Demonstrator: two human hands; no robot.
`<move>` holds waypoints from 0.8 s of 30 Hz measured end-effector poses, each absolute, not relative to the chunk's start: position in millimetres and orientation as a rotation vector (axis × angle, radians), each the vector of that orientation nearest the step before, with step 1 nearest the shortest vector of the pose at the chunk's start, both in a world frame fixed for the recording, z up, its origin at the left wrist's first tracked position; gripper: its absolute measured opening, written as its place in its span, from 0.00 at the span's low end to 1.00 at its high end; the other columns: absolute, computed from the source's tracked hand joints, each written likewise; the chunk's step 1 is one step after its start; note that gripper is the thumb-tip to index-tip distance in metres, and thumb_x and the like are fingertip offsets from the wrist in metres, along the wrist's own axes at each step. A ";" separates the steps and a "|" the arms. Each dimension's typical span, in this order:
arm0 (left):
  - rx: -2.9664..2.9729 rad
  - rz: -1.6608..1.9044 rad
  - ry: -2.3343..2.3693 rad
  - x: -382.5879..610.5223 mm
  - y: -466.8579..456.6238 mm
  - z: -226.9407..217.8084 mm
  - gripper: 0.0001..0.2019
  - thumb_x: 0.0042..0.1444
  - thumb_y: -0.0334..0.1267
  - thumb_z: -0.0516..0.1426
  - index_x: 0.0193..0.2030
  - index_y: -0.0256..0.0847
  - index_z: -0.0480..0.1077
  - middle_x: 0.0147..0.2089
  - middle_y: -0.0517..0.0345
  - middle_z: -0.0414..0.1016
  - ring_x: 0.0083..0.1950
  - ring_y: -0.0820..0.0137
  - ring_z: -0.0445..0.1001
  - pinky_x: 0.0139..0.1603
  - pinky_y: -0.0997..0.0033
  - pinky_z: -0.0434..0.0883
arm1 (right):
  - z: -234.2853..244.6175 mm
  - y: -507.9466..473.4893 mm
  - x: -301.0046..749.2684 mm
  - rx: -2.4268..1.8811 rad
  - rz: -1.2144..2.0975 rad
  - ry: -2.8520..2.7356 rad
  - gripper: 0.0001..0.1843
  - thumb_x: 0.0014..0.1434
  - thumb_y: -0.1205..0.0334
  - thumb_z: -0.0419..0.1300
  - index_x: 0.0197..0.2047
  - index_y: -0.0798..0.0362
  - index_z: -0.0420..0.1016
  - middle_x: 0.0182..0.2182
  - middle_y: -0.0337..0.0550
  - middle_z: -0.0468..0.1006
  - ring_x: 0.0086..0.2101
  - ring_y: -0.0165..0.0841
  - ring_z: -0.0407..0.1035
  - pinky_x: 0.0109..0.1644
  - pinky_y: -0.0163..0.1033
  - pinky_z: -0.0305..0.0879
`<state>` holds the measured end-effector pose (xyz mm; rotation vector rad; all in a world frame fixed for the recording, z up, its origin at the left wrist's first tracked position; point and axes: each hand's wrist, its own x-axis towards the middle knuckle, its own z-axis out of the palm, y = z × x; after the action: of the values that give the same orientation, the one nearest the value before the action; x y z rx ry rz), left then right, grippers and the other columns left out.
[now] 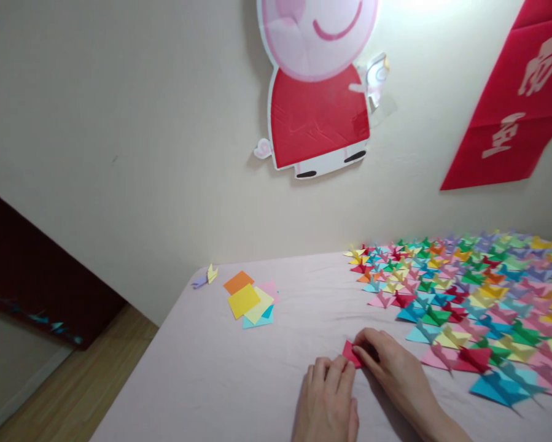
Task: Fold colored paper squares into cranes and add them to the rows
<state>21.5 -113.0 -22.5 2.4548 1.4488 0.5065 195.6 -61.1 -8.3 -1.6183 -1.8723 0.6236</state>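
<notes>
A small piece of red paper (348, 351), which looks folded, lies on the pale pink cloth (202, 380) in front of me. My right hand (390, 368) pinches its right edge between thumb and forefinger. From the near side, my left hand (328, 393) rests palm down with bent fingers, its fingertips touching the paper's lower edge. Both hands cover part of the paper, so its full shape is hidden. Right of my hands stand many folded paper cranes in rows, the nearest a blue crane (501, 385) and a red crane (474, 358).
Left of centre, loose paper squares overlap: an orange square (239, 282), a yellow square (244, 301) and several others. A small yellow folded paper (212, 274) sits by the far left corner. Behind the cloth rises a wall (165, 153) with a pig cutout (319, 116) and a red banner (492, 123).
</notes>
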 end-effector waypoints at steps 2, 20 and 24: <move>2.487 0.502 1.449 22.0 -112.5 -25.4 0.28 0.59 0.33 0.57 0.67 0.45 0.61 0.65 0.52 0.66 0.54 0.54 0.66 0.54 0.52 0.69 | -8.2 -61.3 195.0 -1.619 0.630 -1.873 0.09 0.60 0.55 0.53 0.31 0.47 0.70 0.31 0.43 0.79 0.35 0.40 0.72 0.38 0.42 0.64; 2.587 0.354 1.481 23.9 -107.9 -12.8 0.23 0.64 0.44 0.55 0.65 0.44 0.66 0.68 0.60 0.65 0.53 0.55 0.68 0.52 0.53 0.71 | -9.0 -61.5 192.7 -1.645 0.587 -1.907 0.09 0.61 0.58 0.50 0.33 0.47 0.69 0.33 0.43 0.79 0.37 0.42 0.72 0.40 0.44 0.65; 2.506 0.308 1.483 25.9 -106.6 -8.1 0.21 0.64 0.42 0.54 0.64 0.44 0.66 0.68 0.60 0.65 0.55 0.54 0.68 0.55 0.51 0.69 | -4.9 -63.2 193.1 -1.611 0.608 -1.916 0.06 0.59 0.57 0.53 0.35 0.47 0.70 0.34 0.42 0.78 0.37 0.40 0.72 0.41 0.43 0.66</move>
<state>25.9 -106.6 -8.1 2.5063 1.4830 0.3078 193.1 -63.2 -4.9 -1.6112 -1.9157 0.6081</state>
